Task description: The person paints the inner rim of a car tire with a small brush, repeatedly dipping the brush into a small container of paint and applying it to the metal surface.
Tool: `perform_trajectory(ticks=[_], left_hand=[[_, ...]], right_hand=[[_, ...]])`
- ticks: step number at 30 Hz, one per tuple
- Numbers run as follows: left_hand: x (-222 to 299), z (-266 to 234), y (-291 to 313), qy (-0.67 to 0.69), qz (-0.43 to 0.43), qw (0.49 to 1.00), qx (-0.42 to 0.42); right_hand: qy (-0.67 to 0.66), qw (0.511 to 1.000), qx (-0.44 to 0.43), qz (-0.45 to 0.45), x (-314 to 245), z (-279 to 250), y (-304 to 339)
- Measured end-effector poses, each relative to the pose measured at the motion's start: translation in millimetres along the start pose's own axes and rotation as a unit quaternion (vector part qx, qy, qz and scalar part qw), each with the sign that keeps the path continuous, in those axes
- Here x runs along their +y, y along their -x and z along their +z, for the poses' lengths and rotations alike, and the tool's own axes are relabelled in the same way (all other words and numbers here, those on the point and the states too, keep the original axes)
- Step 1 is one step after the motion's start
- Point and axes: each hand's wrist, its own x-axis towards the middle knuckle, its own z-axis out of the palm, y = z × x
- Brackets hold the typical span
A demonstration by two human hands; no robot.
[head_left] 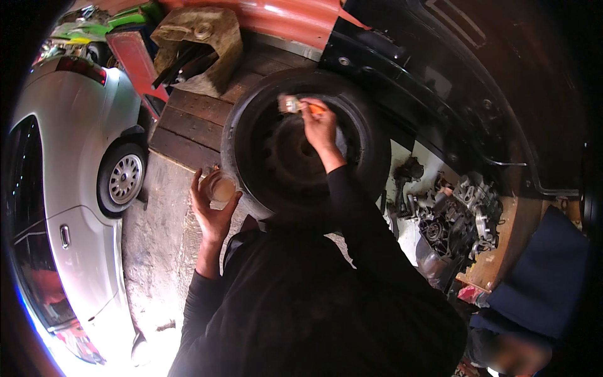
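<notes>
A large black tyre on a dark wheel rim (286, 164) lies flat in front of me. Over its far inner edge my right hand (321, 129) grips a paintbrush (312, 108) with an orange handle. The brush's bristle end points left and is smeared by motion; whether it touches the rim I cannot tell. My left hand (213, 217) is wrapped round a small clear tub (220, 186) beside the tyre's near left side. Something pale and brownish shows inside the tub, but its exact contents are unclear.
Wooden planks (188, 135) lie under and left of the tyre. A silver car (81, 163) stands at the left. At the far left is a dirty tan canister (207, 38) with a cut-out side. Greasy engine parts (446, 217) are heaped at right, below a large black panel (440, 81).
</notes>
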Motion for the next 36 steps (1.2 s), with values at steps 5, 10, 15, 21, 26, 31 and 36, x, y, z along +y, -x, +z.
perform_trajectory(ticks=[5, 10, 15, 21, 26, 31, 36], left_hand=[[-2, 2, 5, -0.007, 0.005, 1.000, -0.013], [5, 3, 5, -0.002, 0.005, 1.000, -0.013], [0, 0, 6, 0.000, 0.012, 1.000, 0.004], [-3, -2, 7, 0.012, 0.014, 1.000, 0.008], [-2, -5, 8, 0.008, 0.017, 1.000, 0.003], [-4, -6, 6, 0.013, 0.012, 1.000, 0.004], [-8, -12, 7, 0.015, 0.021, 1.000, 0.006]], right_hand=[[-0.023, 0.992, 0.124, -0.032, 8, 7, 8], [-0.101, 0.993, -0.008, 0.068, 2, 43, 32], [0.036, 0.996, -0.025, -0.082, -8, 55, 39], [-0.030, 0.998, -0.035, -0.048, -9, 58, 47], [-0.053, 0.998, -0.044, -0.002, -16, 58, 54], [-0.001, 0.997, -0.069, -0.031, -13, 63, 63], [-0.002, 0.999, -0.020, -0.033, -29, 68, 64]])
